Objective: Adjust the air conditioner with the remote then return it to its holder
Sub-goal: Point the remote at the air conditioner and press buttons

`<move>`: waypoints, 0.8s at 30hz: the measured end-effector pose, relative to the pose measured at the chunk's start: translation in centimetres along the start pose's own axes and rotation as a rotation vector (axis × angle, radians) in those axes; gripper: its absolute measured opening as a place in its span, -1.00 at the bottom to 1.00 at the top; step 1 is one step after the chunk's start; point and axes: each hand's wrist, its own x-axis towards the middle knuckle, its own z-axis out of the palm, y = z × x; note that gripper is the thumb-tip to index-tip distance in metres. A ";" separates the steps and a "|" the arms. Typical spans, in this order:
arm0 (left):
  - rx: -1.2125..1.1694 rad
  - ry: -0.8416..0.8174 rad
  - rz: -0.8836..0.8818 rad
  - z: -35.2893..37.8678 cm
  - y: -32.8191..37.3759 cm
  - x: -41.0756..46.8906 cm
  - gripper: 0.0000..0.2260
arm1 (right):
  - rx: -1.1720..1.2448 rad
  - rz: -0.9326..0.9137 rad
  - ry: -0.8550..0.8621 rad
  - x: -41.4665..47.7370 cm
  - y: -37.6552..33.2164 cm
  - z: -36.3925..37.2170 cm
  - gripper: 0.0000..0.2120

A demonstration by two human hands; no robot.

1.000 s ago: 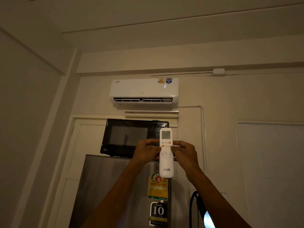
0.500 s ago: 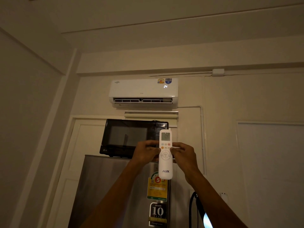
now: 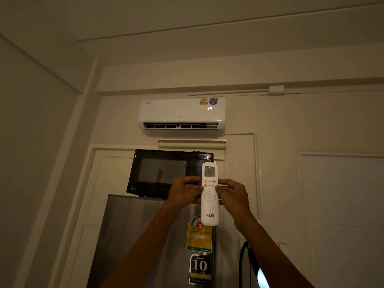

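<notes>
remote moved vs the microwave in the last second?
Barely. The remote sits slightly lower against the microwave, gripped between left hand and right hand.

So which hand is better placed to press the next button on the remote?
Right, probably. The right hand has its thumb on the remote face beside the round pad, under the small buttons. The left hand grips the remote's left edge, steadying it toward the air conditioner, which shows 24.

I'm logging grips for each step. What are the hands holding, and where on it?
Both hands, left hand and right hand, hold the white AUX remote upright by its middle, at the button area.
</notes>
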 end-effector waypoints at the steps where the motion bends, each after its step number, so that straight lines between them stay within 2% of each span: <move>1: -0.003 -0.001 0.000 0.0 0.1 0.0 -0.70 | 0.001 -0.001 0.000 0.0 0.0 0.0 -0.73; 24: 0.000 -0.022 -0.002 0.5 0.0 -0.2 -0.69 | 0.023 0.007 -0.004 -0.3 0.4 -0.9 -0.75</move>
